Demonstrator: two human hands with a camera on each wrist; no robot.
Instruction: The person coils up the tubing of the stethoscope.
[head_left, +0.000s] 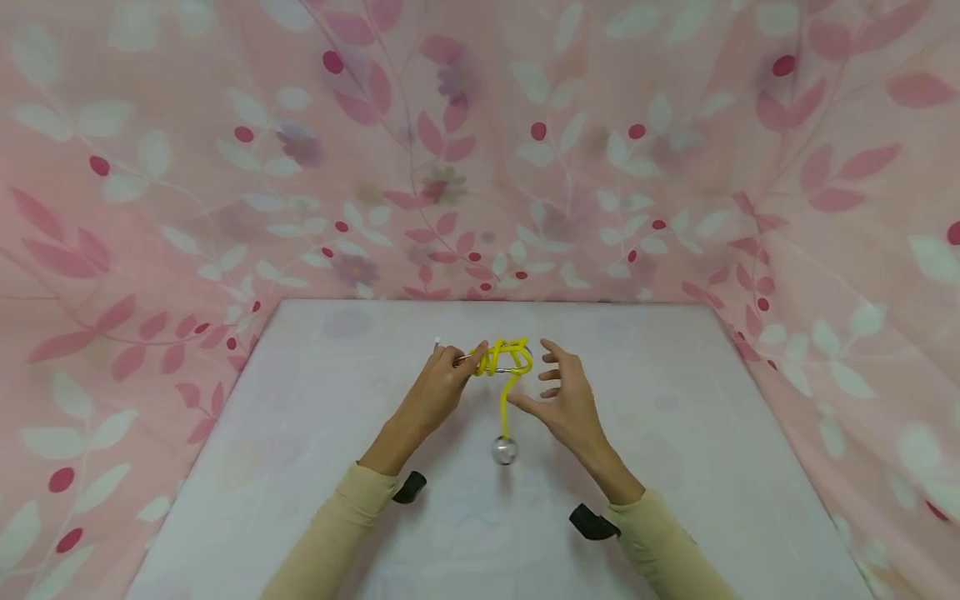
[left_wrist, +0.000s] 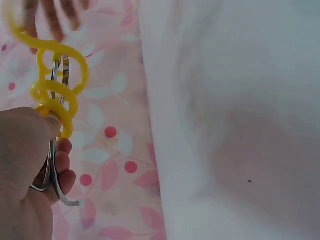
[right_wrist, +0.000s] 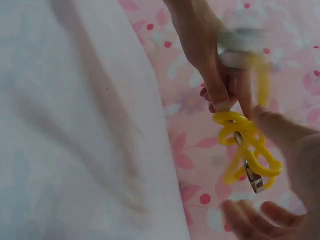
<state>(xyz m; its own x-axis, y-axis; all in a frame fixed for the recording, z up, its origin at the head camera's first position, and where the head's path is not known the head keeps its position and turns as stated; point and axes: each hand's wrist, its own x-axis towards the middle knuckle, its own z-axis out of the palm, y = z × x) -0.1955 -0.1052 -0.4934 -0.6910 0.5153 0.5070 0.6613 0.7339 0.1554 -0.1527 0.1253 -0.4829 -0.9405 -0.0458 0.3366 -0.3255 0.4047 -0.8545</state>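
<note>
Beige sleeves (head_left: 330, 533) came nearest, black mounts (head_left: 594, 523) by the wrists. Ahead, a shiny ball (head_left: 505, 451) ended a yellow cord (head_left: 504, 412). The right hand (head_left: 567, 396) held its fingers apart, thumb beside the cord; whether it touched, I could not tell. The left hand (head_left: 438, 379) pinched a metal frame (left_wrist: 59, 192), cord looped around it, above the white table (head_left: 675, 400). Floral cloth (head_left: 480, 167) hung behind.
</note>
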